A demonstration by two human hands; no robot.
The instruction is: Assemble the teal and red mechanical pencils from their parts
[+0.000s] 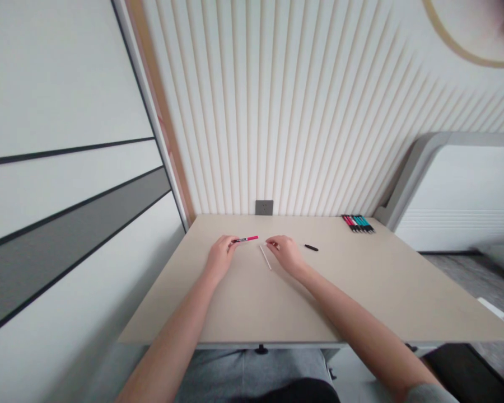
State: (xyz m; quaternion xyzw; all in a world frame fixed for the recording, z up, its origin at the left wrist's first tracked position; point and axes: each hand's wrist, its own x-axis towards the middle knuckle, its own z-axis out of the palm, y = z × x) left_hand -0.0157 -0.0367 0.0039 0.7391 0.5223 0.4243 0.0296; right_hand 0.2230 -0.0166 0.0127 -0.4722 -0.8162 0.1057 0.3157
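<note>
A pink pen barrel (pixel 251 238) with a dark end points right from the fingers of my left hand (pixel 222 253), which is closed on it above the table. My right hand (pixel 286 252) is to its right, thumb and fingertips pinched together near the upper end of a thin white stick (pixel 266 258). Whatever small thing those fingertips hold, if anything, cannot be made out. The white stick slants on the tabletop between both hands. A short black pen cap or piece (pixel 311 247) lies to the right of my right hand.
Several red, white and teal pens (pixel 358 224) lie in a row at the back right of the beige table (pixel 252 313). A dark wall socket (pixel 264 207) is just above the back edge. A white panelled cabinet stands at the left.
</note>
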